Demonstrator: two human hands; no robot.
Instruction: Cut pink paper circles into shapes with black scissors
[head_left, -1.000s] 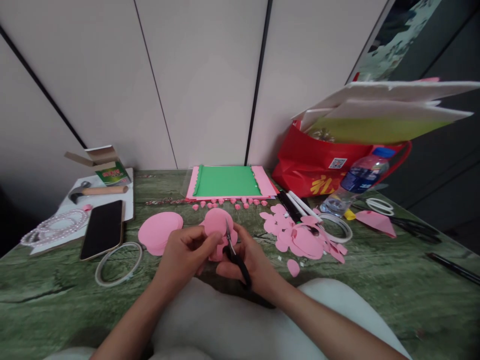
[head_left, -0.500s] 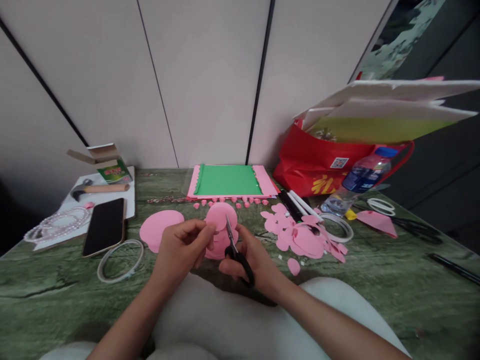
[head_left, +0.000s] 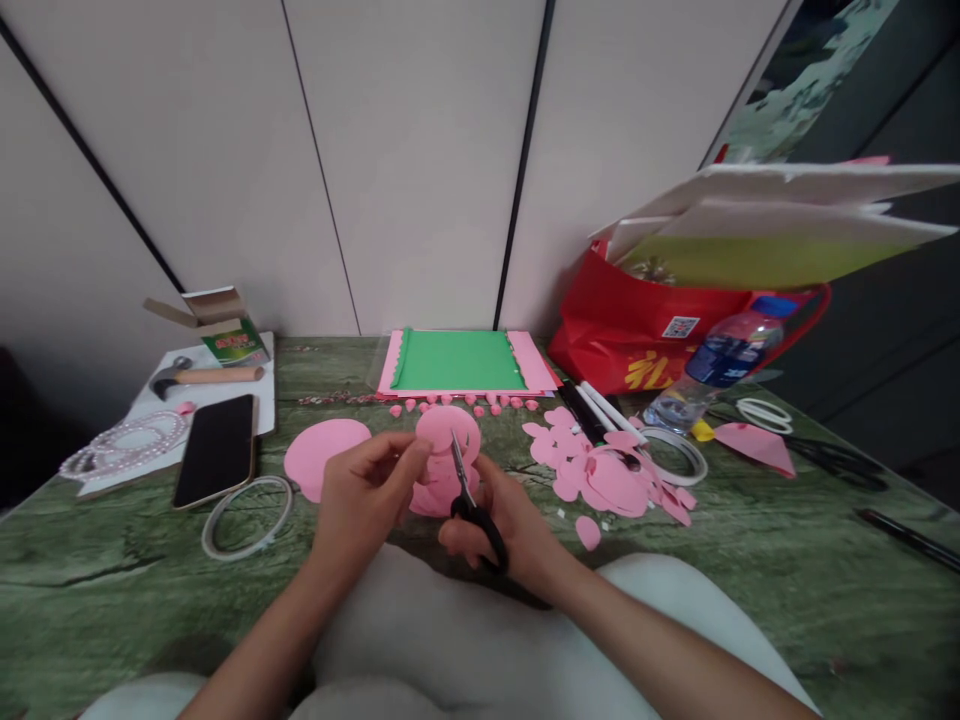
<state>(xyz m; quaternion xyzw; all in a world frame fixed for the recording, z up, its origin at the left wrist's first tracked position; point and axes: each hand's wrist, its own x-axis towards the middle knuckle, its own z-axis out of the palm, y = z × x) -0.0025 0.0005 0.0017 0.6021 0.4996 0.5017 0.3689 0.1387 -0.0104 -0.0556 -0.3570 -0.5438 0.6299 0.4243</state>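
Observation:
My left hand (head_left: 375,485) pinches the edge of a round pink paper piece (head_left: 438,428) between thumb and fingers. In my right hand (head_left: 502,515) is a pair of scissors (head_left: 472,512) with black handles, its blades pointing up and lying against the right part of that paper. A narrow curved strip shows to the right of the blades. Below and behind the hands more pink paper (head_left: 439,495) lies on the table, partly covered. Left of my left hand rests a large rounded pink paper piece (head_left: 321,452).
Pink paper scraps (head_left: 619,482), markers (head_left: 600,405) and a tape roll (head_left: 679,455) lie to the right, before a bottle (head_left: 724,365) and red bag (head_left: 600,320). Green paper (head_left: 461,360) sits at the back. A phone (head_left: 216,450), hammer (head_left: 214,376), beads (head_left: 124,448) and tape ring (head_left: 247,517) are left.
The view has shifted slightly. A curved strip now stands apart from the round paper at the right of the blades. Both hands keep their holds.

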